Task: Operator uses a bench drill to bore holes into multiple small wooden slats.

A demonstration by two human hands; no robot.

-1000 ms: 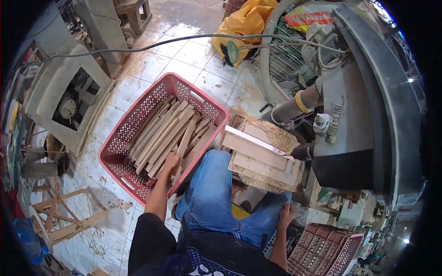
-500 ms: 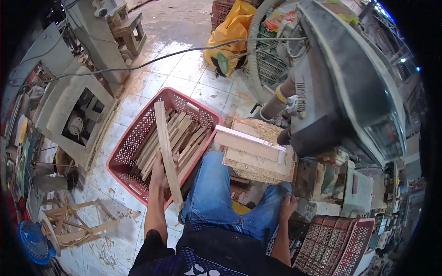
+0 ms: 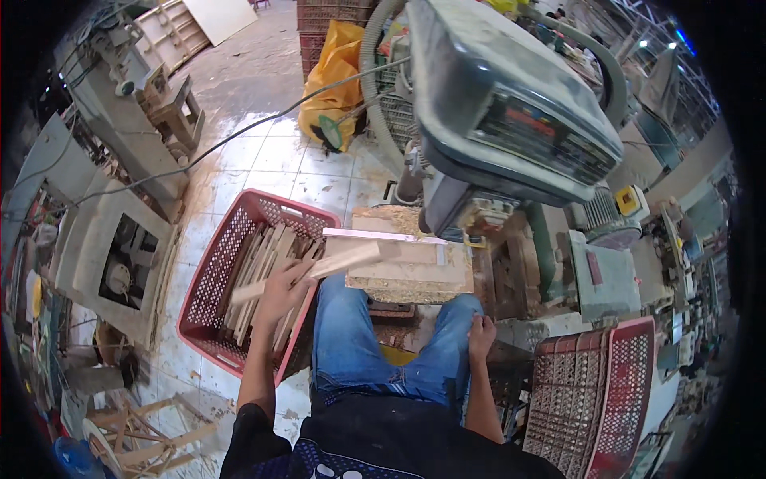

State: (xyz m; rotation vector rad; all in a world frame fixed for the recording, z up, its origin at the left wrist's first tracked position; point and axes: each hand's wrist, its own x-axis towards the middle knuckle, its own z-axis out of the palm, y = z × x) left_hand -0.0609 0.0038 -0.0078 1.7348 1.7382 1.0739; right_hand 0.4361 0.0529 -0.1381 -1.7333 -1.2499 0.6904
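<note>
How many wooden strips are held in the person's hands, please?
1. The wooden strip is held in the left hand, partly above the red crate. No strip shows in the right hand; another could be hidden behind the left hand.

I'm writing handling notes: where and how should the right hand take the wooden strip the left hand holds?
Probably best to pinch the wooden strip by its right end, coming from the right: the left hand covers its middle, while that narrow end sticks out uncovered.

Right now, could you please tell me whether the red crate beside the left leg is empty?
Not empty: several wooden strips lie inside the red crate, beneath the left hand.
</note>
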